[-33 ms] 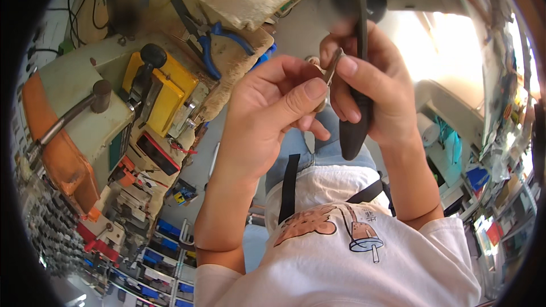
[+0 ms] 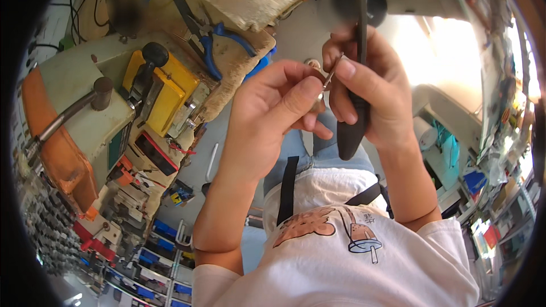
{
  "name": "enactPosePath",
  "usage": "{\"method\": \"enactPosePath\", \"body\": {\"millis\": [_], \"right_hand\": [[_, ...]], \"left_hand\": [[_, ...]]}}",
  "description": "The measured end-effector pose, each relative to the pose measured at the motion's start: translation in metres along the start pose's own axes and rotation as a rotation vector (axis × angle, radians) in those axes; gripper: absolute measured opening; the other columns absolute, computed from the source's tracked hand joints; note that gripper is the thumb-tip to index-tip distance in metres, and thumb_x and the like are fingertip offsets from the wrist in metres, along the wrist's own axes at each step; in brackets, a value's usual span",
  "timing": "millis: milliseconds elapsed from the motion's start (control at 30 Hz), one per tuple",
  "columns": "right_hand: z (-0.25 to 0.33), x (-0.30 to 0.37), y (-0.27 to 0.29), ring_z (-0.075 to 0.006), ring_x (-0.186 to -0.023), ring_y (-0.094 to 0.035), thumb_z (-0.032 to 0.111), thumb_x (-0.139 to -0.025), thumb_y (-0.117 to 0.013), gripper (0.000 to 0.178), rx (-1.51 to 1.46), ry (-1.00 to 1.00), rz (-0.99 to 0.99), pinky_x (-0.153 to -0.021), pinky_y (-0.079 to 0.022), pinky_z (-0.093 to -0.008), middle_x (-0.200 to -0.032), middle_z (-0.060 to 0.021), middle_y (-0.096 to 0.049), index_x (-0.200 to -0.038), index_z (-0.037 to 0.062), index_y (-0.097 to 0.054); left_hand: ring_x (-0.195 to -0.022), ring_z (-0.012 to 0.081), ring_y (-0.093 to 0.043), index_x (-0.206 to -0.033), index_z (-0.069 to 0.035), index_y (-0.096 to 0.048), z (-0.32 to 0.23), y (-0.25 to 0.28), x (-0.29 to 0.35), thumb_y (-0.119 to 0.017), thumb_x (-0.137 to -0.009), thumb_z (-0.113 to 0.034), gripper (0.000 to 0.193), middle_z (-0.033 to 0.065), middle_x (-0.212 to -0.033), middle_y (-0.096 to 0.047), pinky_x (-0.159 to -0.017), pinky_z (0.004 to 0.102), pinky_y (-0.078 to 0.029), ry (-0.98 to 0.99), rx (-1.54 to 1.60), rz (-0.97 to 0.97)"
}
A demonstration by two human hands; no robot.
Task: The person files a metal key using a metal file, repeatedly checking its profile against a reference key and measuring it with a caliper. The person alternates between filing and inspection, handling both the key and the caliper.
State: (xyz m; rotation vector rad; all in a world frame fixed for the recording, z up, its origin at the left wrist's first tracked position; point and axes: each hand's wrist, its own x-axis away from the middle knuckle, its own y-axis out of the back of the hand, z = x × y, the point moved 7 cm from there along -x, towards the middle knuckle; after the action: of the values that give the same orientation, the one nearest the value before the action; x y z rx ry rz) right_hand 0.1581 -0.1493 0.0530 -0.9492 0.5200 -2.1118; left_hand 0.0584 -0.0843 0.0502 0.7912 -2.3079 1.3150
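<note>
Slanting up rightward, a metal piece (image 2: 332, 74) reaches the right hand (image 2: 382, 88).

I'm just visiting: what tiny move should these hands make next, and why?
Probably firm up the left hand's pinch on the small metal piece before anything else. That seems sensible because the right hand is busy with two things: it holds the long dark tool and also has its thumb at the piece's upper end.
</note>
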Motion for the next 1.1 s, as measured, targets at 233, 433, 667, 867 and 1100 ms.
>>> {"method": "enactPosePath", "body": {"millis": [233,433,667,867,1100], "right_hand": [[-0.017,-0.012,-0.014,-0.0071,-0.051,-0.052,-0.001,-0.081,-0.066,0.03,0.274,0.18,-0.132,-0.044,-0.04,-0.0185,-0.09,-0.0086,-0.062,-0.108,-0.0069,-0.053],[-0.016,0.0,0.003,-0.0076,-0.048,-0.049,0.014,-0.094,-0.048,0.043,0.968,0.315,-0.059,-0.046,-0.038,-0.018,-0.082,-0.0137,-0.061,-0.132,-0.0058,-0.04],[-0.023,0.001,-0.009,-0.0107,-0.048,-0.043,-0.007,-0.084,-0.056,0.046,1.472,0.476,0.086,-0.046,-0.038,-0.022,-0.062,-0.0049,-0.05,-0.128,0.0051,-0.054],[-0.025,0.002,-0.009,-0.0085,-0.049,-0.044,-0.009,-0.084,-0.052,0.045,1.735,0.406,0.046,-0.047,-0.038,-0.0227,-0.059,-0.0029,-0.046,-0.127,0.0045,-0.055],[-0.022,0.01,-0.009,-0.0147,-0.045,-0.035,-0.008,-0.072,-0.06,0.061,1.896,0.461,0.042,-0.042,-0.035,-0.0272,-0.059,-0.0037,-0.034,-0.129,0.0114,-0.054]], "left_hand": [[-0.062,0.0114,-0.057,-0.085,0.003,-0.063,-0.033,0.028,0.018,-0.067,-0.08,-0.001,0.007,0.0069,-0.073,-0.06,-0.053,0.0256,-0.045,-0.605,-0.804,-0.344],[-0.056,0.0216,-0.057,-0.082,0.0,-0.061,-0.051,0.066,-0.016,-0.068,-0.079,-0.004,0.009,0.0087,-0.07,-0.059,-0.049,0.0296,-0.045,-1.038,-1.168,-0.426],[-0.055,0.0213,-0.053,-0.08,-0.003,-0.057,-0.047,0.051,-0.023,-0.071,-0.075,-0.008,0.015,0.005,-0.067,-0.05,-0.048,0.0306,-0.044,-1.27,-1.463,-0.346],[-0.059,0.0193,-0.053,-0.081,-0.002,-0.057,-0.044,0.047,-0.025,-0.069,-0.074,-0.006,0.014,0.0053,-0.069,-0.047,-0.049,0.0292,-0.044,-1.352,-1.526,-0.253],[-0.057,0.0222,-0.049,-0.079,0.002,-0.056,-0.044,0.032,-0.033,-0.064,-0.073,0.0,0.011,0.0083,-0.068,-0.046,-0.047,0.0304,-0.042,-1.404,-1.74,0.006]]}}
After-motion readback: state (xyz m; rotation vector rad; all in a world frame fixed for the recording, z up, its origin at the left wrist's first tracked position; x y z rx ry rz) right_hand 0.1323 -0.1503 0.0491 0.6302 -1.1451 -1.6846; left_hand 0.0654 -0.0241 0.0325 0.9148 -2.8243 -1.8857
